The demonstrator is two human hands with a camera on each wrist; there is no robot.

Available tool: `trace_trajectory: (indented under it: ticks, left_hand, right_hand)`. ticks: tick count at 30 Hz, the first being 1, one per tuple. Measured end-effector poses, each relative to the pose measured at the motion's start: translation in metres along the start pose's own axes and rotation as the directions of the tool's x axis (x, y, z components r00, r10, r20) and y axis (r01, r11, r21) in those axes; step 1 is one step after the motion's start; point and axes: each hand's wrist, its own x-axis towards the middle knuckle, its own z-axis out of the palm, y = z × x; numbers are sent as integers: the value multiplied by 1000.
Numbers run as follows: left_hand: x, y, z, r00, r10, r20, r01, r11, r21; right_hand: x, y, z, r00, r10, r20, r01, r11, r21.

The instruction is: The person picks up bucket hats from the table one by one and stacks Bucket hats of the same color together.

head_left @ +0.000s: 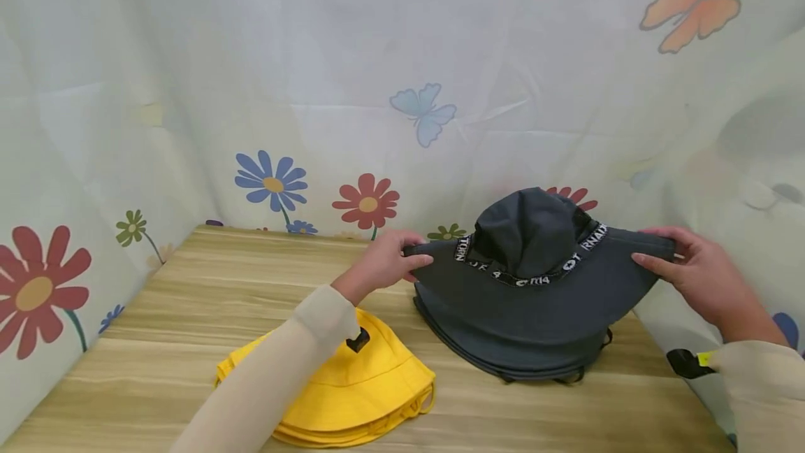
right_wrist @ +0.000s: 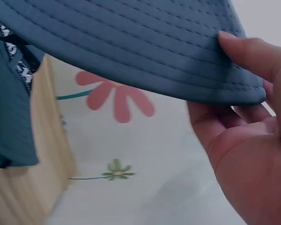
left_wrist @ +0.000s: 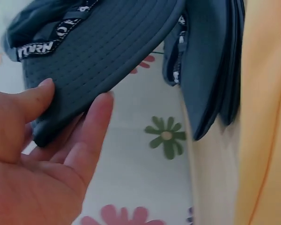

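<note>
Both hands hold a dark grey bucket hat (head_left: pixel 534 306) by opposite ends of its wide brim, its crown up and a lettered band round the crown's base. My left hand (head_left: pixel 386 261) pinches the left end between thumb and fingers, as the left wrist view also shows. At the other end my right hand (head_left: pixel 707 275) has its thumb on top of the brim and its fingers beneath. Stacked dark grey hats (head_left: pixel 465 344) lie just below the held one, cords showing at their edge. In the left wrist view, the held hat is apart from the stacked brims (left_wrist: pixel 208 70).
A stack of yellow bucket hats (head_left: pixel 358 390) with a black buckle (head_left: pixel 358 340) sits at the front, partly behind the left sleeve (head_left: pixel 270 376). The wooden table (head_left: pixel 157 341) meets a flower-print curtain (head_left: pixel 339 89) at the back and sides.
</note>
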Motion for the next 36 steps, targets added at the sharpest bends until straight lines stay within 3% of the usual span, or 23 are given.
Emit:
trace_trajectory:
  ticks: [4,10,13,17,22,26,28,31,34,36]
  left_hand:
    - [10,-9,6,993,-111,51,114,990,-77]
    - [24,-29,15,978,-192,80,203,963,-176]
    - [31,-38,23,972,-219,84,230,960,-157]
    - [35,-46,31,965,-234,123,242,968,-61]
    - [34,-52,34,964,-202,174,186,977,108]
    - [35,-53,33,971,-153,182,95,951,294]
    - [34,-53,33,973,-131,192,45,916,398]
    - [28,-48,35,970,-131,207,9,865,502]
    - [18,-41,40,964,-159,215,10,824,567]
    - [10,-34,43,960,-185,212,23,804,594]
  right_hand:
    - [3,18,17,997,81,17,-82,995,48]
    - [7,37,50,984,179,23,-180,984,19]
    - [6,50,63,978,207,39,-208,978,28]
    - [5,66,76,964,260,56,-262,965,26]
    - [7,72,86,941,310,135,-314,949,3]
    - [15,61,93,944,278,175,-258,957,-129]
    - [19,48,101,960,222,169,-182,958,-221]
    - [22,20,115,982,75,174,-19,952,-304]
    - [19,-13,132,972,-64,226,132,945,-299]
    - [16,-34,143,954,-98,284,180,943,-280]
